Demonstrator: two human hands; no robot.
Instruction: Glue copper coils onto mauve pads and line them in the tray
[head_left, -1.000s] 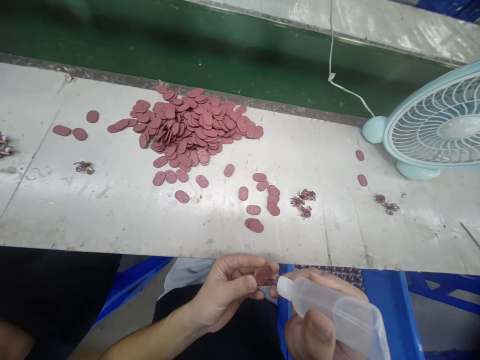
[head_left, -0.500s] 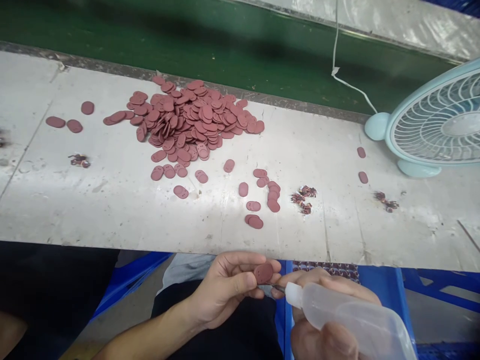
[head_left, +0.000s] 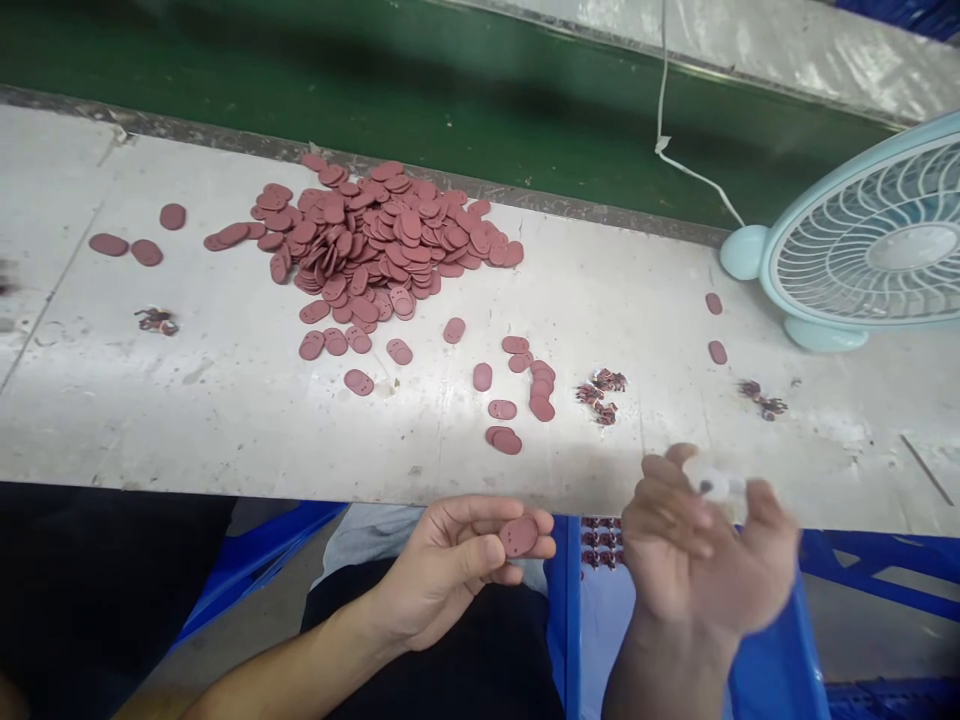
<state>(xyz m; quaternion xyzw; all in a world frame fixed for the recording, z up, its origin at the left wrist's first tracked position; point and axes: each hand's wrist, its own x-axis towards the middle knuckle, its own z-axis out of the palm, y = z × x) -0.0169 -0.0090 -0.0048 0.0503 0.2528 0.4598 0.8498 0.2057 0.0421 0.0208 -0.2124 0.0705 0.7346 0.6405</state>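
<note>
My left hand (head_left: 457, 565), in front of the table's near edge, pinches an oval reddish-brown disc (head_left: 519, 537) between thumb and fingers. Small dark holes mark the disc's face. To the right, my right hand (head_left: 701, 560) is raised at the table edge and smeared by motion. Its fingers are curled about a translucent squeeze bottle (head_left: 721, 487); only a whitish part with a dark spot shows, and the rest is hidden or blends into the table. Below this hand, small dark red pieces (head_left: 600, 545) sit in rows on a white sheet in a blue crate (head_left: 566, 610).
A large heap of the same discs (head_left: 375, 235) lies on the white table (head_left: 225, 420), with several loose ones around it. Small dark brown pieces (head_left: 602, 395) lie in clusters at the right. A light blue fan (head_left: 900, 240) stands at the far right, its white cord (head_left: 697, 170) running behind.
My right hand has lifted the bottle away from the disc, up and to the right toward the table edge, turning it. My left hand keeps the disc nearly in place.
</note>
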